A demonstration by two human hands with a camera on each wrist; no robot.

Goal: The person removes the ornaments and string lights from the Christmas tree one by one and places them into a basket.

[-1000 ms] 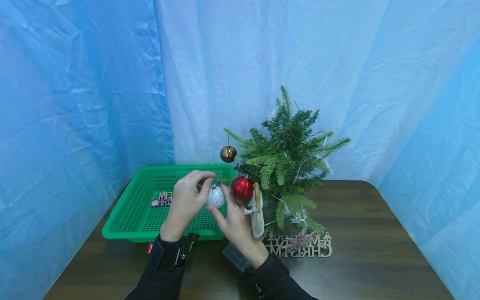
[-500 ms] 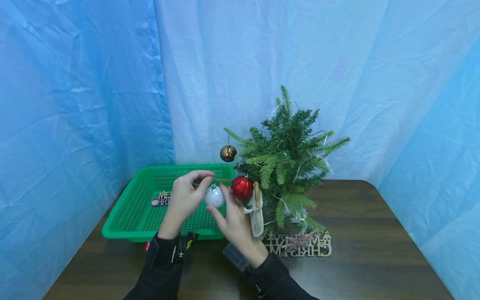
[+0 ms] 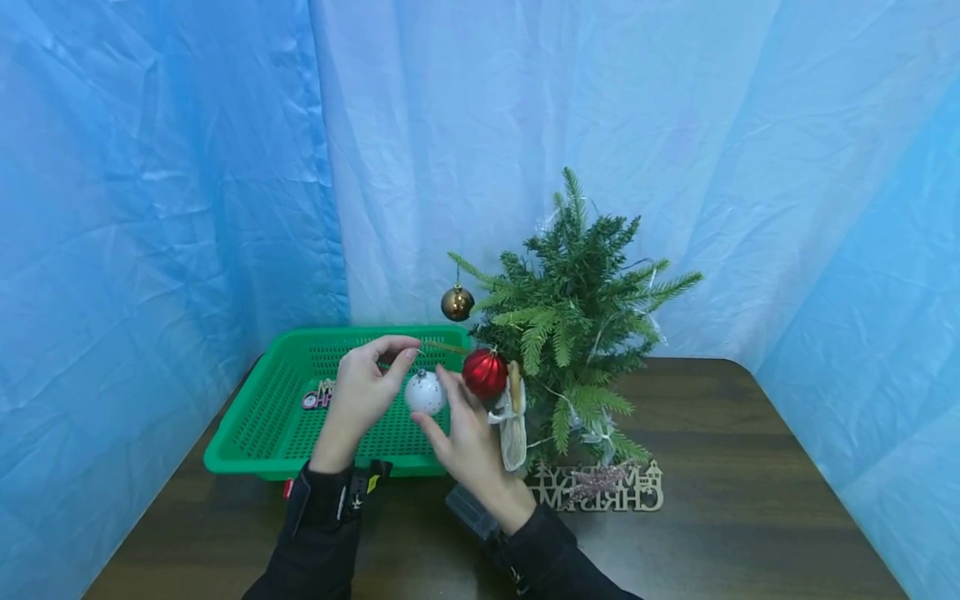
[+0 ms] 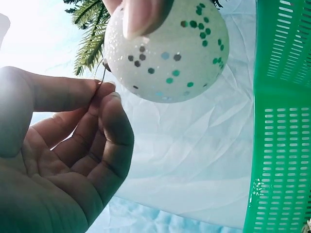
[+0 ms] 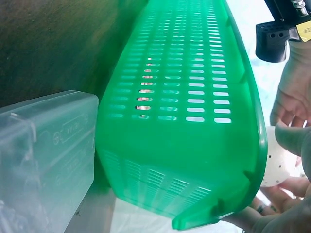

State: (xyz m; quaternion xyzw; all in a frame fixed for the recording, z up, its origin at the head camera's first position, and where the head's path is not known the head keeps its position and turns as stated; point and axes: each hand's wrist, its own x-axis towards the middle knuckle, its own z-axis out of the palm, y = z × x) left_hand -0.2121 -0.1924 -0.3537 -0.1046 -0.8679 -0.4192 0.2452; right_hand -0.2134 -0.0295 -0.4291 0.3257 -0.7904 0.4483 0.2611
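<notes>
My right hand [image 3: 472, 446] holds a white Christmas bauble [image 3: 424, 393] between thumb and fingers, in front of the tree and above the basket. Green and dark sequin dots cover the bauble [image 4: 170, 63] in the left wrist view. There, my left hand [image 4: 73, 141] pinches the thin hanging string [image 4: 101, 82] at its top between thumb and index finger. A ribbed red bauble [image 3: 485, 373] hangs just right of the right hand's fingers. Beside it is a beige ornament with a white bow [image 3: 513, 429]. The artificial Christmas tree [image 3: 570, 317] stands to the right.
A green plastic basket [image 3: 247, 454] stands at left with a small lettered sign [image 3: 318, 398] inside. A brown bauble [image 3: 457, 303] hangs from a left branch. A clear plastic box [image 5: 53, 155] and a wooden letter sign [image 3: 648, 487] lie on the dark table [image 3: 735, 467].
My left hand has shifted slightly left, and the white bauble has moved a little left with it. The gap between left fingertips and bauble has grown. The right hand stays nearly still.
</notes>
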